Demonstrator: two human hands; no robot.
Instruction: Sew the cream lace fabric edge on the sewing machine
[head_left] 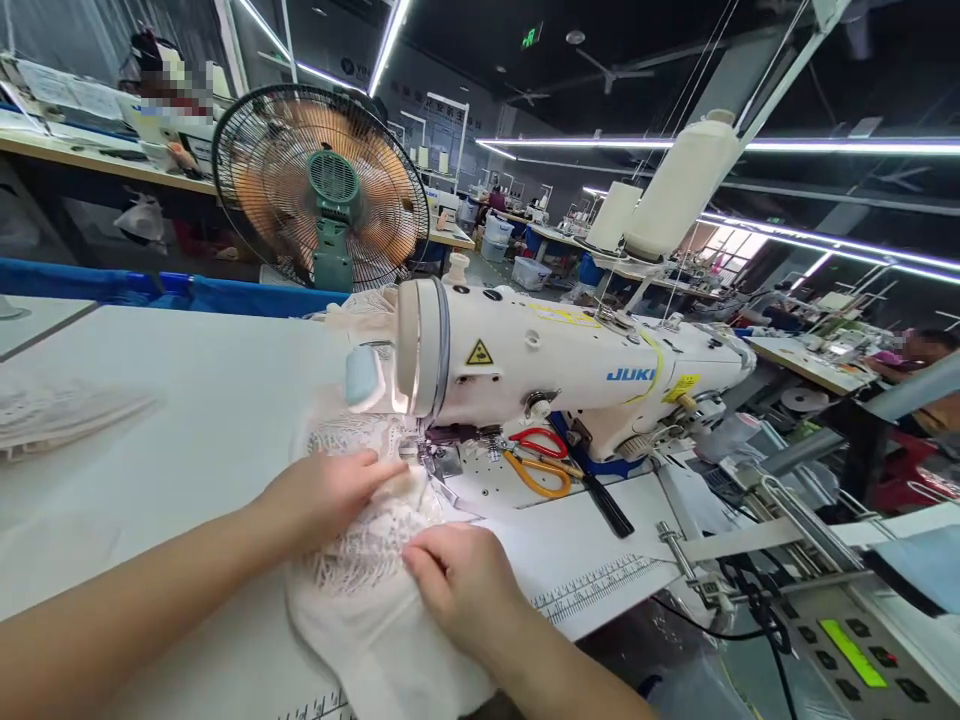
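Observation:
Cream lace fabric (375, 545) lies under the head of a white sewing machine (510, 350) and drapes toward me over the table's front edge. My left hand (330, 495) rests flat on the lace, its fingers stretched toward the presser foot (429, 452). Nearer to me, my right hand (465, 580) has its thumb and curled fingers closed on the right edge of the fabric. The needle itself is too small to make out.
Red-handled scissors (538, 440), orange-handled scissors (544, 475) and a black-handled tool (609, 505) lie right of the needle area. More lace (67, 412) is on the table (202, 400) at left. A large fan (322, 190) stands behind; a control box (847, 640) sits at lower right.

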